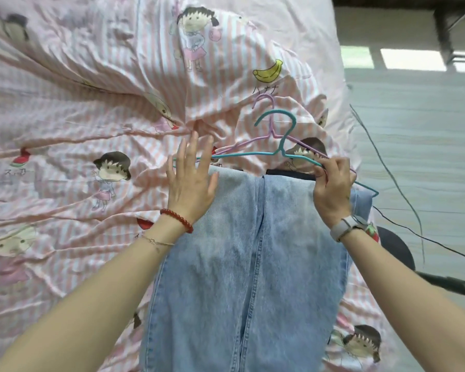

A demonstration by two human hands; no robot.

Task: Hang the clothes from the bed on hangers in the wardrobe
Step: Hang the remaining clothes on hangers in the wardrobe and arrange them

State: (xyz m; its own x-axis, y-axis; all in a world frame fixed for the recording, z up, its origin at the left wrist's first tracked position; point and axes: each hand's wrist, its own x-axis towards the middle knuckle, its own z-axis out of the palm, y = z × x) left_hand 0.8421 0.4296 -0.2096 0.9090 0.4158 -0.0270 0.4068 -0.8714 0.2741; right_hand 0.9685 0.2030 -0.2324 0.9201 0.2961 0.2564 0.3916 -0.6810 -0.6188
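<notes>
From the head camera, both forearms are seen reaching forward over the bed (65, 116). The left hand (189, 178) is held flat with its fingers straight and slightly spread, the palm resting on the upper left edge of the jeans (250, 264) and the fingertips lying on the bedcover beyond, over the left end of the hangers. A red bead bracelet (176, 220) and a thin chain are worn at that wrist. The right hand (333, 191) is curled, its fingers and thumb pinching the right shoulder of the blue hanger (277, 151); the purple hanger (266, 119) lies just behind it, and whether it is caught in the same pinch cannot be told. A pale watch (345, 228) is worn on the right wrist.

The jeans are of light, faded denim, spread lengthwise on the bed with a stitched seam down the middle; their upper end lies just below the bar of the blue hanger. Both hangers are thin coated wire with curved hooks pointing away. The bedcover is crumpled, pink-and-white striped cloth printed with cartoon girls and fruit.

The bed's right edge runs just beyond the right hand; past it a pale floor (414, 130) is seen, with thin cables (387, 167) trailing across. To the left, a wide stretch of bedcover lies open.
</notes>
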